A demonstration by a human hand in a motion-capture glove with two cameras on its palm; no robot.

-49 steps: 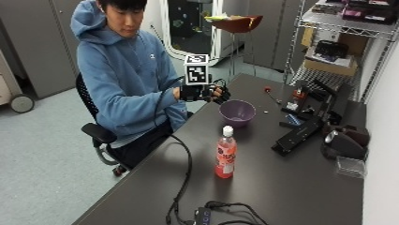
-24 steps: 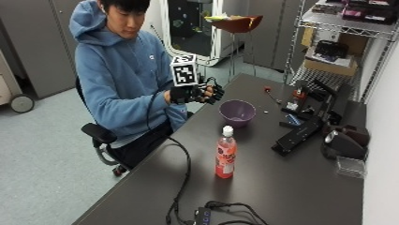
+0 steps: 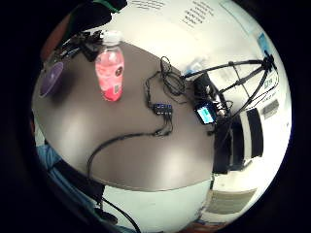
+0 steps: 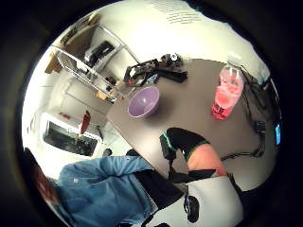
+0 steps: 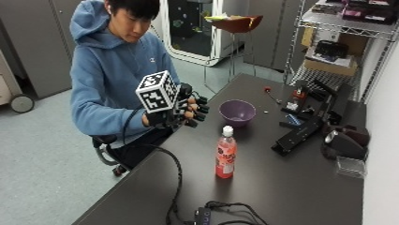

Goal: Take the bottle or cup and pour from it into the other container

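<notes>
In the outside view a clear bottle (image 5: 225, 154) of pink liquid with a white cap stands upright in the middle of the dark table (image 5: 293, 187). Beyond it sits an empty purple bowl (image 5: 237, 112). My gloved right hand (image 5: 186, 111) hovers above the table's left edge, level with the bowl and apart from both; its fingers are relaxed and hold nothing. The palm views show the bottle (image 3: 110, 68) (image 4: 227, 92) and the bowl (image 3: 51, 79) (image 4: 143, 101) at a distance on the table, with one gloved finger (image 4: 182, 139) in front.
Black tools and devices (image 5: 305, 131) lie along the table's right side, with a small clear box (image 5: 351, 166) near the wall. A cable and a hub (image 5: 209, 215) lie at the near end. A wire shelf (image 5: 336, 51) stands at the back right.
My right hand has come down and moved a little toward the near end of the table, away from the bowl. Bottle and bowl have not moved.
</notes>
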